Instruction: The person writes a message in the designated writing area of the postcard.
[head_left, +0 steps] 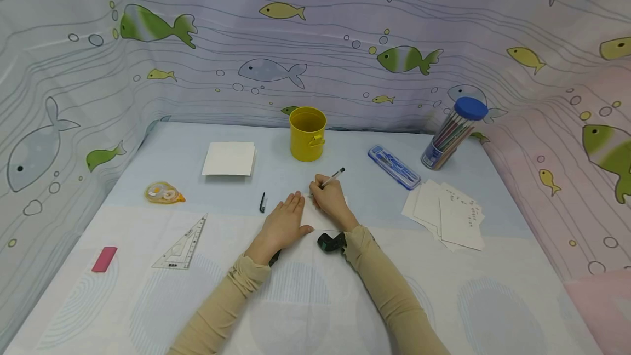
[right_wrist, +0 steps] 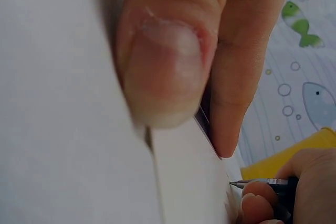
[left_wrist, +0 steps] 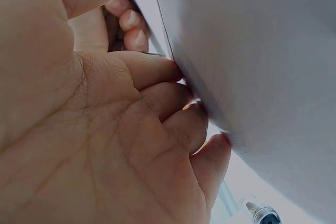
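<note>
My right hand (head_left: 329, 197) pinches a pen (head_left: 333, 177) with a clear barrel and dark end. In the right wrist view the pen's tip (right_wrist: 233, 183) meets the far part of a white card (head_left: 317, 217). My left hand (head_left: 283, 222) lies flat with straight fingers along the card's left side, its thumb at the near edge. In the left wrist view its fingertips (left_wrist: 223, 140) press down at the card. Left of that hand lies a black-and-clear pen cap (head_left: 263, 202). Much of the card is hidden under the hands.
Behind the hands stands a yellow bucket (head_left: 307, 141). To the right are a blue case (head_left: 394, 167), a tub of pencils (head_left: 447, 138) and spread written cards (head_left: 460, 218). On the left: a card stack (head_left: 229, 159), correction tape (head_left: 164, 193), a set square (head_left: 181, 245) and an eraser (head_left: 104, 259).
</note>
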Motion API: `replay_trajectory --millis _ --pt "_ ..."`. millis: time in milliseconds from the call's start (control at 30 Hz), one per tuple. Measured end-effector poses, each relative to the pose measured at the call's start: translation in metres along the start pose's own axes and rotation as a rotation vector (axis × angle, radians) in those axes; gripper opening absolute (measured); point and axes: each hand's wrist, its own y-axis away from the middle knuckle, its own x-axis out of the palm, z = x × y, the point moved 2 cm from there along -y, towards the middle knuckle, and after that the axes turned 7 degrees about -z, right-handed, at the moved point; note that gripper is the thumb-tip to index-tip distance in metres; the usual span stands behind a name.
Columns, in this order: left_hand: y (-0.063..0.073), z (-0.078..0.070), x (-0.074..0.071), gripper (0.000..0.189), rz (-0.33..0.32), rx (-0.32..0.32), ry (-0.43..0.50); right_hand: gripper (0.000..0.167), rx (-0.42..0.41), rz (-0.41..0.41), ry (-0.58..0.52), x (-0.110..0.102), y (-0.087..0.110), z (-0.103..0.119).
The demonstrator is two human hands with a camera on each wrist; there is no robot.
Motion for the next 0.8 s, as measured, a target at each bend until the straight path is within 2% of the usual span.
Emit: replay_trajectory --millis 167,467,800 --pt "-0.0005 0.0006 0.0018 0.078 0.003 -0.002 -0.007 0.033 0.014 -0.001 0.020 -0.0005 -0.0004 -0.0006" --pt "-0.0002 -0.0003 0.0006 0.077 -0.011 0.003 -0.002 0.034 -0.003 -0.010 -0.030 -0.0022 -0.0019 -0.0015" --pt "-0.0010 0.0007 0.0016 0.078 -0.004 0.001 0.001 0.033 0.018 -0.001 -0.007 -0.0009 -0.0019 -0.0033"
